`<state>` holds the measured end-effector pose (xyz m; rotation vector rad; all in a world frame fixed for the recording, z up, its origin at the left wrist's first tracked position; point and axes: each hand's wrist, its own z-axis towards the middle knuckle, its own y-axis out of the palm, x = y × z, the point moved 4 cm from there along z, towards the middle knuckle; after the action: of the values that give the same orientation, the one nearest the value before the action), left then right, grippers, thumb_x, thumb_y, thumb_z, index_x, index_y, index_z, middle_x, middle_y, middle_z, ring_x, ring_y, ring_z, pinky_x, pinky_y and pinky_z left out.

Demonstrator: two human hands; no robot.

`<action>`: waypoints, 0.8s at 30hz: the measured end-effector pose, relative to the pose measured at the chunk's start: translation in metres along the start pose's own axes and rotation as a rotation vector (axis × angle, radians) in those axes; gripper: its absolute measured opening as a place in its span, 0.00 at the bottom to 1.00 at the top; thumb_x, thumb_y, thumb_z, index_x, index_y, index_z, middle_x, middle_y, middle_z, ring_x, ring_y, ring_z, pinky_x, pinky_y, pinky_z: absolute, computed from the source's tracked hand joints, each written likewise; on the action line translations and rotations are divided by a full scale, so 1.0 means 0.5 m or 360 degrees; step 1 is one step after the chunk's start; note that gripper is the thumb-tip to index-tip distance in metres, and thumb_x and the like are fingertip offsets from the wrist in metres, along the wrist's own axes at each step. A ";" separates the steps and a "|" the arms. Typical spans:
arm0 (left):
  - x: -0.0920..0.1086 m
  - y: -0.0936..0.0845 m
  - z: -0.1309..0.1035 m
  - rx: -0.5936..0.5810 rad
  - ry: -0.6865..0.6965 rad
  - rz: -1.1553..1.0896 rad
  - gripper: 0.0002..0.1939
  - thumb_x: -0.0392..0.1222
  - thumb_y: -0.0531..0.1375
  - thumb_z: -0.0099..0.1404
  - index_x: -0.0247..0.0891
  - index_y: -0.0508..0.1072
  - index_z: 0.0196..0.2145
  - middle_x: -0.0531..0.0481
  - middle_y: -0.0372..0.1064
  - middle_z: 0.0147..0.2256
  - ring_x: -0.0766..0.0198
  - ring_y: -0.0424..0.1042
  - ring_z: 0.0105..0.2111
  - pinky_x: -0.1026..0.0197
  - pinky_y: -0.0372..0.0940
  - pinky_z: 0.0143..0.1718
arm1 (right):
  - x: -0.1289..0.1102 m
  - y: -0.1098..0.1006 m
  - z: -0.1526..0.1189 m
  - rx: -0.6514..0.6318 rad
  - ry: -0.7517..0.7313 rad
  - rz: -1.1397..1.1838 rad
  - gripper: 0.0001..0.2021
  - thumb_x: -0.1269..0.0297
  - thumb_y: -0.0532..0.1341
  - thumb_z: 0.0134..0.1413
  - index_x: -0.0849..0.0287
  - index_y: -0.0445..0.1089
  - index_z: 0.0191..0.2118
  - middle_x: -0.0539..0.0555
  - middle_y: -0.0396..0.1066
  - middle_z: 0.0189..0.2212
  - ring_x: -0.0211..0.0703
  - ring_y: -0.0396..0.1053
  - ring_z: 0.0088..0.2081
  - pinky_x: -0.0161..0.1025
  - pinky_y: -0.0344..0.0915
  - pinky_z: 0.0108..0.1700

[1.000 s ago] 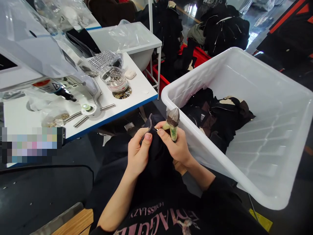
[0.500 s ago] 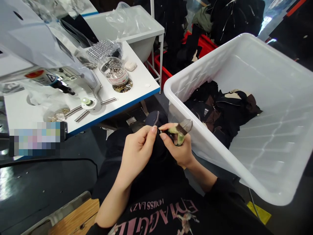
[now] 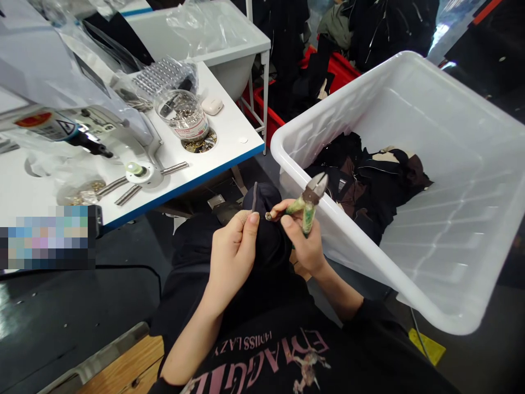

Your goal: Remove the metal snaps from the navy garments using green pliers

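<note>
Over my lap, my left hand (image 3: 233,246) pinches the edge of a dark cloth piece (image 3: 255,198) between thumb and fingers. A narrow strip of the cloth stands up above the thumb. My right hand (image 3: 308,246) is closed around green-handled diagonal cutters (image 3: 315,189), whose jaws point up and away from me. At the tip of my right forefinger sits a small round metal snap button (image 3: 268,216), close to the cloth; whether it is still joined to the cloth I cannot tell.
Right of my hands stands a large white tub (image 3: 353,241) with dark garments (image 3: 369,180) inside. On the left, a white table (image 3: 229,131) carries a press machine (image 3: 137,171), a clear jar of metal fasteners (image 3: 186,117), a white case (image 3: 212,105) and a blurred-out phone (image 3: 49,235).
My right hand has drawn slightly away from my left, and the cutters have tilted so their jaws show clearly. The small metal button is now more visible. The view has shifted a little.
</note>
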<state>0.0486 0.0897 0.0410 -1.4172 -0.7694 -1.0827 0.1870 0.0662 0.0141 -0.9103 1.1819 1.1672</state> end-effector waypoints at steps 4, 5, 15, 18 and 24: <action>-0.044 0.005 0.011 0.0101 -0.0193 -0.0335 0.19 0.53 0.54 0.66 0.37 0.65 0.24 0.55 0.55 0.22 0.69 0.54 0.23 0.66 0.52 0.24 | 0.011 -0.059 -0.005 -0.0123 0.0085 -0.0435 0.13 0.63 0.56 0.59 0.58 0.63 0.49 0.54 0.66 0.39 0.42 0.67 0.42 0.43 0.65 0.48; -0.056 0.007 0.015 0.0125 -0.0277 -0.0478 0.19 0.54 0.56 0.64 0.37 0.66 0.24 0.55 0.57 0.22 0.70 0.55 0.23 0.67 0.53 0.24 | 0.008 -0.073 -0.007 -0.0157 0.0049 -0.0651 0.15 0.65 0.57 0.57 0.58 0.62 0.50 0.54 0.66 0.40 0.42 0.66 0.42 0.44 0.64 0.48; -0.065 0.020 0.036 0.0061 -0.0618 -0.1187 0.18 0.54 0.66 0.54 0.35 0.71 0.25 0.54 0.63 0.21 0.71 0.58 0.21 0.71 0.55 0.20 | -0.073 -0.108 -0.004 -0.0547 -0.0251 -0.1735 0.26 0.70 0.59 0.44 0.60 0.60 0.53 0.59 0.65 0.44 0.52 0.62 0.44 0.49 0.60 0.47; -0.059 0.020 0.031 0.0052 -0.0651 -0.1220 0.18 0.54 0.67 0.52 0.35 0.71 0.24 0.54 0.63 0.21 0.72 0.57 0.20 0.71 0.53 0.19 | -0.089 -0.104 0.003 -0.0564 -0.0282 -0.1872 0.26 0.69 0.58 0.44 0.61 0.59 0.54 0.60 0.64 0.44 0.53 0.61 0.43 0.48 0.59 0.45; -0.062 0.019 0.026 -0.0009 -0.0642 -0.1241 0.19 0.54 0.67 0.52 0.35 0.70 0.23 0.55 0.60 0.19 0.73 0.56 0.19 0.71 0.52 0.19 | -0.097 -0.097 0.003 -0.0610 -0.0276 -0.2001 0.28 0.69 0.58 0.43 0.61 0.58 0.55 0.61 0.63 0.44 0.55 0.60 0.44 0.51 0.57 0.46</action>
<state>0.0486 0.1052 0.0097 -1.3817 -1.7028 -1.3806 0.2352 0.0491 0.0594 -1.4720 0.0785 0.3858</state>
